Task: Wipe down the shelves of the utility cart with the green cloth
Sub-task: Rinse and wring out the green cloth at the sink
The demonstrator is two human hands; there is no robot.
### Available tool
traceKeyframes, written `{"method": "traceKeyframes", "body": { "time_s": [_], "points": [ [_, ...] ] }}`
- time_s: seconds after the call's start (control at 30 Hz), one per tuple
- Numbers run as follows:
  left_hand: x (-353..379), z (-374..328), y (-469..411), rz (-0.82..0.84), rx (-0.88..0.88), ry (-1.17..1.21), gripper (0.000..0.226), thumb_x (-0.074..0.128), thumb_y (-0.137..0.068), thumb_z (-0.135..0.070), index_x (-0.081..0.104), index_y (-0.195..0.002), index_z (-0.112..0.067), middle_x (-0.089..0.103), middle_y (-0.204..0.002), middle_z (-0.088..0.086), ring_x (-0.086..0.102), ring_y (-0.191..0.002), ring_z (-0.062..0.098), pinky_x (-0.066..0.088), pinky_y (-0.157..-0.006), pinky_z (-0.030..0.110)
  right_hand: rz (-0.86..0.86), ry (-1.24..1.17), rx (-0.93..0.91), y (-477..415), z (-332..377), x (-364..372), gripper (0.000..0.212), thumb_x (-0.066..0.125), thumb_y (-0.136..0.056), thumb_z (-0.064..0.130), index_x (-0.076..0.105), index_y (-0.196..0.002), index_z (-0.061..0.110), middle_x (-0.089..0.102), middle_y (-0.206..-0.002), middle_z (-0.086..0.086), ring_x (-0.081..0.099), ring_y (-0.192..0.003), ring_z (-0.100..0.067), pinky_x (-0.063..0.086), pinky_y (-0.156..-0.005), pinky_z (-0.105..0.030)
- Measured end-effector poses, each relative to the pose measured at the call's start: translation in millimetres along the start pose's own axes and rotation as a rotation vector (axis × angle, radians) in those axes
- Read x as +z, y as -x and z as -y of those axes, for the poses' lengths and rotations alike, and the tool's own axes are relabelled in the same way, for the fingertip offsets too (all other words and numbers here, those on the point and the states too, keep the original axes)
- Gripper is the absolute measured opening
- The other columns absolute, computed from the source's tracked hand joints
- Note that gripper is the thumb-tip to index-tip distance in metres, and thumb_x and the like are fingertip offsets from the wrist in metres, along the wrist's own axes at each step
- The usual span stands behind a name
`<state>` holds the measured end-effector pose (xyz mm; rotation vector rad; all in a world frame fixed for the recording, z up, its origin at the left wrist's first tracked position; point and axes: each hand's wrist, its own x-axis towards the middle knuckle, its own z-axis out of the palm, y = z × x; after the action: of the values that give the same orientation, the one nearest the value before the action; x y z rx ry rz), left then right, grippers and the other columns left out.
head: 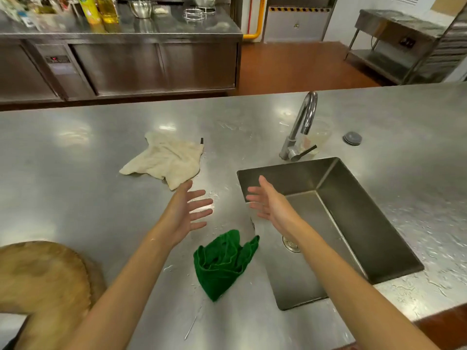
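The green cloth lies crumpled on the steel counter, at the left rim of the sink. My left hand hovers above the counter beyond the cloth, palm turned inward and fingers spread, holding nothing. Facing it over the sink's near-left corner is my right hand, also with fingers apart and nothing in it. Neither hand touches the cloth. No utility cart is in view.
A beige cloth lies spread on the counter beyond my left hand. A chrome faucet and a grey drain plug stand behind the sink. A round wooden block sits at the near left. Steel cabinets stand across the aisle.
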<state>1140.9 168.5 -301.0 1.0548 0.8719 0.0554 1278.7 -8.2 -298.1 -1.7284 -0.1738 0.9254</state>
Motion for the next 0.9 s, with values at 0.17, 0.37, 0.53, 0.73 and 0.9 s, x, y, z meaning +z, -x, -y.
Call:
{"method": "traceKeyframes", "body": {
  "time_s": [0.17, 0.37, 0.53, 0.73, 0.9],
  "points": [
    [-10.5, 34.6, -13.0, -0.052, -0.093, -0.038, 0.055, 0.035, -0.1, -0.057, 0.057, -0.131, -0.017, 0.066, -0.127, 0.011, 0.063, -0.116, 0.032, 0.045, -0.105, 0.052, 0.054, 0.056, 0.059, -19.9, -32.4, 10.0, 0.058, 0.031, -0.101, 0.059, 0.058, -0.132, 0.018, 0.06, -0.134, -0.002, 0.055, -0.124, -0.021, 0.036, -0.113, -0.042],
    [-11.6, 82.3, -20.9, -0.067, -0.206, -0.123, 0.056, 0.031, -0.101, -0.056, 0.055, -0.136, -0.018, 0.058, -0.138, 0.011, 0.054, -0.125, 0.034, 0.038, -0.11, 0.052, 0.093, 0.396, -0.064, -29.1, -89.2, 13.6, 0.047, 0.045, -0.099, 0.053, 0.064, -0.129, 0.023, 0.06, -0.134, 0.006, 0.052, -0.123, -0.01, 0.037, -0.097, -0.023],
    [-10.1, 116.7, -21.4, -0.08, -0.267, -0.218, 0.056, 0.03, -0.104, -0.051, 0.055, -0.137, -0.014, 0.054, -0.141, 0.014, 0.051, -0.128, 0.035, 0.039, -0.111, 0.048, 0.285, 0.623, -0.024, -26.7, -145.4, 20.3, 0.062, 0.072, -0.086, 0.037, 0.05, -0.142, 0.021, 0.055, -0.14, 0.0, 0.05, -0.129, -0.017, 0.042, -0.101, -0.025],
    [-10.5, 131.4, -19.8, -0.088, -0.248, -0.272, 0.046, 0.037, -0.105, -0.044, 0.062, -0.128, -0.013, 0.06, -0.133, 0.008, 0.057, -0.121, 0.026, 0.044, -0.101, 0.036, 0.303, 1.23, -0.33, -15.3, -187.4, 28.5, 0.085, 0.066, -0.084, 0.046, 0.025, -0.155, 0.024, 0.044, -0.135, -0.005, 0.039, -0.121, -0.026, 0.04, -0.105, -0.037],
    [-8.2, 139.9, -15.2, -0.118, -0.217, -0.303, 0.039, 0.04, -0.105, -0.038, 0.063, -0.126, -0.015, 0.061, -0.129, 0.003, 0.057, -0.12, 0.023, 0.043, -0.106, 0.036, 0.175, 1.124, -0.326, -9.8, -194.9, 32.4, 0.054, 0.056, -0.095, 0.026, 0.039, -0.146, 0.022, 0.056, -0.123, -0.006, 0.056, -0.109, -0.024, 0.046, -0.085, -0.033]
  ]
}}
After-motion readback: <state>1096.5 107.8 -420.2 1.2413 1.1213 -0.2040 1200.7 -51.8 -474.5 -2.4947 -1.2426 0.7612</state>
